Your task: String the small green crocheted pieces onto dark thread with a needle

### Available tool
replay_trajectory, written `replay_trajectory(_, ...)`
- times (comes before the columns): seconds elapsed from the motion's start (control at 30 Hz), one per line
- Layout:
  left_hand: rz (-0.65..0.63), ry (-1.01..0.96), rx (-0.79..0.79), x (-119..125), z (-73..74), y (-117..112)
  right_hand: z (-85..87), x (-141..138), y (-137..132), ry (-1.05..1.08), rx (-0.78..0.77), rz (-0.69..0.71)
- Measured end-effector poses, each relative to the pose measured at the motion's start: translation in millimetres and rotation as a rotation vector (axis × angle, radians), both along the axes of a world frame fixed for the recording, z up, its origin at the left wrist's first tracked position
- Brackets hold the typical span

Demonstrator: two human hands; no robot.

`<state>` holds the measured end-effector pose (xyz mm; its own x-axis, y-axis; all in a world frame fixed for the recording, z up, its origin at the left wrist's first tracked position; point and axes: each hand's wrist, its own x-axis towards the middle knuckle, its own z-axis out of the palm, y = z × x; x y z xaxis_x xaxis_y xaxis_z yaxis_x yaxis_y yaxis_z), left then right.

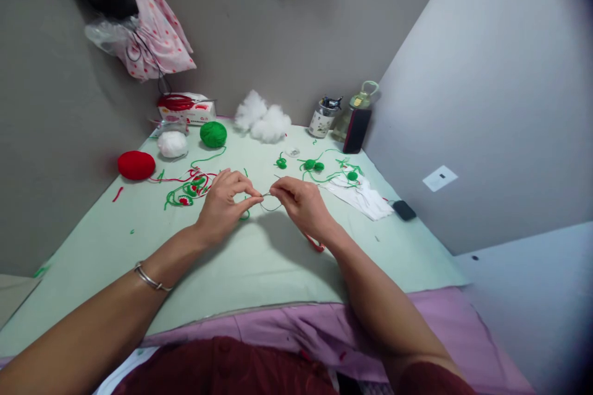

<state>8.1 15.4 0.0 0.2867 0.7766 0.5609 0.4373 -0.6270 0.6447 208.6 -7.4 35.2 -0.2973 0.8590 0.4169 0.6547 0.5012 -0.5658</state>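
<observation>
My left hand (229, 200) pinches a thin dark green thread (270, 210) between thumb and forefinger. My right hand (301, 200) is also closed in a pinch on the thread, close to the left fingertips, and a small loop hangs between them. A thin needle-like tip sticks out above the right fingers; most of it is hidden. Beneath the right wrist lies a red-handled tool (315, 244), partly covered. Left of my left hand are small red, white and green crocheted pieces (192, 188) among loose yarn ends.
Red (136, 165), white (173, 144) and green yarn balls (214, 134) stand at the left. White stuffing (264, 118) lies at the back. Small green crocheted balls (314, 165), white tissue (364, 197), a phone (356, 131), a pen holder (322, 118) and a bottle (362, 99) are right.
</observation>
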Motion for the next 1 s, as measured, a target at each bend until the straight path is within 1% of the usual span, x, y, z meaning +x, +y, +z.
replay_trajectory(0.1, 0.023, -0.131, -0.130, 1.5, 5.2, -2.6, 1.4, -0.5, -0.4, 0.037, -0.063, 0.012)
replay_trajectory(0.2, 0.003, -0.234, -0.263, 1.3, 9.8, -3.3, 1.0, -1.1, -0.5, 0.068, -0.121, 0.025)
replay_trajectory(0.3, -0.089, -0.313, -0.430, 0.6, 13.2, -4.6, -1.2, -1.7, 0.3, 0.082, -0.171, 0.041)
replay_trajectory(0.37, -0.140, -0.353, -0.499, 0.1, 15.4, -5.7, -2.5, -2.2, 1.0, 0.072, -0.184, 0.061)
replay_trajectory(0.43, -0.138, -0.368, -0.500, -1.5, 18.0, -6.0, -2.6, -2.3, 1.6, 0.061, -0.185, 0.083)
replay_trajectory(0.5, -0.092, -0.359, -0.457, -5.1, 20.9, -4.6, -1.6, -1.3, 2.0, 0.068, -0.190, 0.087)
replay_trajectory(0.63, -0.019, -0.377, -0.401, -17.2, 25.3, 2.3, 1.1, 1.2, 2.0, 0.116, -0.210, 0.040)
replay_trajectory(0.73, 0.006, -0.391, -0.375, -23.4, 25.6, 6.0, 1.6, -1.0, 0.8, 0.127, -0.225, 0.045)
replay_trajectory(0.83, 0.012, -0.386, -0.335, -23.9, 24.8, 5.7, 1.7, -2.6, 1.4, 0.141, -0.238, 0.056)
replay_trajectory(0.93, 0.007, -0.347, -0.284, -24.0, 24.5, 4.2, 3.7, 10.5, 8.7, 0.214, -0.266, 0.015)
replay_trajectory(1.0, -0.008, -0.353, -0.288, -26.0, 24.8, 4.3, 6.4, 30.1, 16.7, 0.205, -0.265, -0.096)
